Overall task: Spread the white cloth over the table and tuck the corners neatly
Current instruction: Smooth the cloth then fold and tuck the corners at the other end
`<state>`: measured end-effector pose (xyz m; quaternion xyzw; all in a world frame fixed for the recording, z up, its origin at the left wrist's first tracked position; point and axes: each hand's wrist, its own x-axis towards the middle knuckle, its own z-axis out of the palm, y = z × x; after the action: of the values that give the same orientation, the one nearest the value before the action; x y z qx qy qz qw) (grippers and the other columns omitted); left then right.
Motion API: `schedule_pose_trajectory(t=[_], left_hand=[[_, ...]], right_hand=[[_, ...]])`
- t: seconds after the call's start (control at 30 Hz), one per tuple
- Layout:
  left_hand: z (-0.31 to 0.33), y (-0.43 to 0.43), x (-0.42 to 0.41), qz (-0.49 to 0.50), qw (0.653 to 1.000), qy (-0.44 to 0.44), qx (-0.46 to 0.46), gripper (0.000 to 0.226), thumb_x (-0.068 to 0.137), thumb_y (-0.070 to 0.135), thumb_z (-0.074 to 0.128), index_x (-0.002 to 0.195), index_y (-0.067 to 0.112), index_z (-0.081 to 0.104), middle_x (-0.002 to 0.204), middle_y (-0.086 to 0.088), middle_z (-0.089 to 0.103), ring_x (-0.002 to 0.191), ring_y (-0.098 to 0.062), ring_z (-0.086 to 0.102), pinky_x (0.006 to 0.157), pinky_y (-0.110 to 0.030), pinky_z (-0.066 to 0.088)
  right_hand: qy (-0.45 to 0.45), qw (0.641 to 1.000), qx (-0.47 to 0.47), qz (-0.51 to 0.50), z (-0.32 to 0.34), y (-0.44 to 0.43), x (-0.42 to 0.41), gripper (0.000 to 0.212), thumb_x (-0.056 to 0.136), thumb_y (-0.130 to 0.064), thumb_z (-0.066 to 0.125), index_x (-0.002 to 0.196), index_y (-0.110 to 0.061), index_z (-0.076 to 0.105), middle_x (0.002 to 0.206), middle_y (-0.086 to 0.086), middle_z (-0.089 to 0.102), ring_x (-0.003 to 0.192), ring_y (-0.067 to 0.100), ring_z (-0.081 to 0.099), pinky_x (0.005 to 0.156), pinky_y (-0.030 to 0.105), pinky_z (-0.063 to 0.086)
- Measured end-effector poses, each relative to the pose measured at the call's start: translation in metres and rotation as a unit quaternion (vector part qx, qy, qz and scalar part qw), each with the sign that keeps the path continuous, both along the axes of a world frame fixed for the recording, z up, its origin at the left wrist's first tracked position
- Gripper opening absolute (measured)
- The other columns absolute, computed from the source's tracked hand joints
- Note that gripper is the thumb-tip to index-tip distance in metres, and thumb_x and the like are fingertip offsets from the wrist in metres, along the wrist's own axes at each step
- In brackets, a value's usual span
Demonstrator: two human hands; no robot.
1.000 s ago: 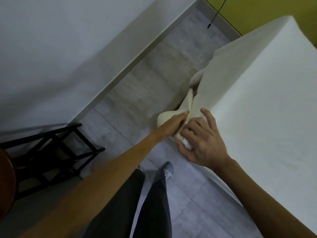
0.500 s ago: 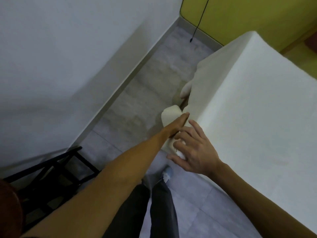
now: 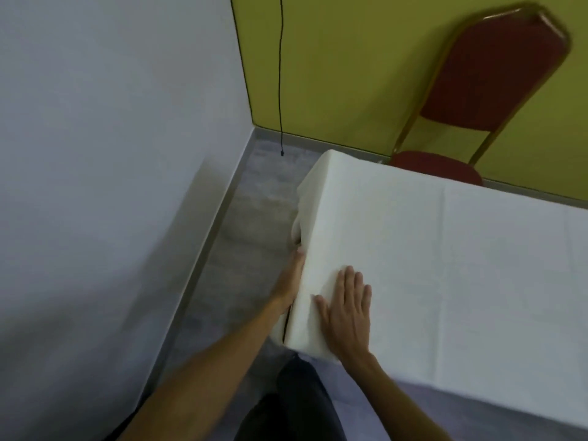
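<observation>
The white cloth [image 3: 445, 265] covers the whole tabletop and hangs over the left end of the table. My right hand [image 3: 346, 308] lies flat on the cloth near the near-left corner, fingers apart and pointing away from me. My left hand [image 3: 291, 280] presses flat against the cloth hanging on the table's left side, just below the top edge; its fingertips are partly hidden by the fabric. A loose fold of cloth [image 3: 299, 218] bulges out on the side beyond the left hand. The table itself is hidden under the cloth.
A red padded chair [image 3: 486, 100] with a gold frame stands against the yellow wall behind the table. A black cord [image 3: 281, 74] hangs down that wall. A white wall runs close along the left, leaving a narrow strip of grey tiled floor [image 3: 254, 218]. My legs are below.
The view has swung up and right, away from the dark stool. My right hand let go of the bunched cloth and now lies flat on top. My left hand slid flat along the side.
</observation>
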<state>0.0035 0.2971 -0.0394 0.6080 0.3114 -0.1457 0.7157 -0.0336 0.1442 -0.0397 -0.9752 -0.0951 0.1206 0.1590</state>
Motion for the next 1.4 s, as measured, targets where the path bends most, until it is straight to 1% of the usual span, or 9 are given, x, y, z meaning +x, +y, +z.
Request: schedule_pose_trajectory(t=[0.07, 0.17, 0.27, 0.33, 0.43, 0.7, 0.87, 1.07, 1.4], left_hand=[[0.015, -0.006, 0.001, -0.040, 0.975, -0.065, 0.209, 0.065, 0.094, 0.063, 0.042, 0.144, 0.021, 0.042, 0.144, 0.003, 0.047, 0.126, -0.004, 0.044, 0.110, -0.029, 0.033], [0.017, -0.011, -0.004, -0.270, 0.784, -0.266, 0.491, 0.061, 0.101, 0.039, 0.042, 0.153, 0.013, 0.025, 0.162, -0.003, 0.021, 0.150, -0.014, 0.013, 0.121, -0.037, 0.019], [0.002, -0.006, 0.007, -0.509, 0.581, -0.348, 0.531, 0.057, 0.104, 0.036, 0.032, 0.153, 0.007, 0.025, 0.162, -0.010, 0.019, 0.152, -0.026, 0.007, 0.118, -0.049, 0.023], [0.001, -0.004, 0.017, -0.582, 0.514, -0.341, 0.530, 0.063, 0.104, 0.044, 0.027, 0.154, 0.007, 0.017, 0.163, -0.011, 0.014, 0.152, -0.027, 0.003, 0.119, -0.048, 0.021], [0.001, -0.002, 0.038, -0.617, 0.483, -0.356, 0.510, 0.074, 0.101, 0.052, 0.029, 0.155, 0.007, 0.007, 0.164, -0.011, 0.003, 0.152, -0.025, -0.004, 0.122, -0.046, 0.013], [0.007, 0.026, 0.121, -0.686, 0.345, -0.406, 0.495, 0.078, 0.099, 0.055, 0.027, 0.155, 0.007, 0.005, 0.164, -0.010, 0.000, 0.152, -0.023, -0.006, 0.122, -0.049, 0.008], [0.017, 0.058, 0.197, -0.685, 0.346, -0.367, 0.525, 0.077, 0.099, 0.056, 0.026, 0.155, 0.004, 0.011, 0.163, -0.014, 0.007, 0.151, -0.028, 0.002, 0.122, -0.047, 0.014], [0.042, 0.066, 0.255, -0.616, 0.446, -0.271, 0.590, 0.082, 0.095, 0.059, 0.004, 0.154, 0.002, 0.006, 0.162, -0.018, 0.000, 0.150, -0.033, -0.005, 0.122, -0.052, 0.006], [-0.006, -0.059, 0.240, -0.722, 0.298, -0.469, 0.412, 0.066, 0.102, 0.053, 0.021, 0.156, 0.015, 0.014, 0.164, -0.004, 0.009, 0.152, -0.023, 0.001, 0.123, -0.046, 0.011]], right_hand=[[-0.002, 1.000, 0.002, 0.019, -0.006, -0.005, -0.005, 0.078, 0.102, -0.061, 0.012, 0.158, -0.007, 0.008, 0.167, 0.010, 0.002, 0.154, 0.028, 0.000, 0.125, 0.051, 0.006], [0.010, 1.000, 0.021, -0.012, -0.008, -0.017, 0.004, 0.065, 0.108, -0.044, 0.017, 0.155, 0.000, 0.023, 0.165, 0.016, 0.013, 0.153, 0.032, 0.012, 0.121, 0.057, 0.018], [-0.029, 0.998, 0.006, -0.051, -0.012, -0.024, 0.006, 0.060, 0.104, -0.030, 0.037, 0.151, 0.006, 0.029, 0.163, 0.023, 0.017, 0.152, 0.038, 0.016, 0.119, 0.060, 0.019], [-0.046, 0.998, 0.005, -0.049, -0.018, -0.026, 0.006, 0.058, 0.103, -0.027, 0.041, 0.150, 0.006, 0.032, 0.162, 0.023, 0.019, 0.151, 0.038, 0.017, 0.119, 0.060, 0.021], [-0.041, 0.997, 0.016, -0.056, -0.020, -0.024, 0.007, 0.056, 0.107, -0.029, 0.024, 0.149, 0.005, 0.034, 0.161, 0.023, 0.024, 0.150, 0.038, 0.022, 0.118, 0.059, 0.025], [-0.073, 0.995, -0.002, -0.074, -0.027, -0.021, 0.010, 0.068, 0.098, -0.041, 0.041, 0.149, 0.003, 0.035, 0.161, 0.018, 0.028, 0.149, 0.034, 0.027, 0.118, 0.056, 0.027], [-0.067, 0.995, -0.013, -0.078, -0.023, -0.020, 0.009, 0.085, 0.091, -0.057, 0.049, 0.153, -0.001, 0.030, 0.163, 0.015, 0.025, 0.150, 0.033, 0.024, 0.119, 0.053, 0.022], [-0.106, 0.984, -0.021, -0.142, -0.014, -0.009, 0.017, 0.082, 0.096, -0.060, 0.036, 0.147, 0.003, 0.039, 0.159, 0.018, 0.032, 0.146, 0.036, 0.032, 0.116, 0.054, 0.027], [-0.040, 0.910, -0.044, -0.410, -0.020, 0.014, 0.099, 0.071, 0.099, -0.047, 0.032, 0.150, 0.003, 0.034, 0.160, 0.020, 0.027, 0.148, 0.036, 0.028, 0.119, 0.058, 0.021]])
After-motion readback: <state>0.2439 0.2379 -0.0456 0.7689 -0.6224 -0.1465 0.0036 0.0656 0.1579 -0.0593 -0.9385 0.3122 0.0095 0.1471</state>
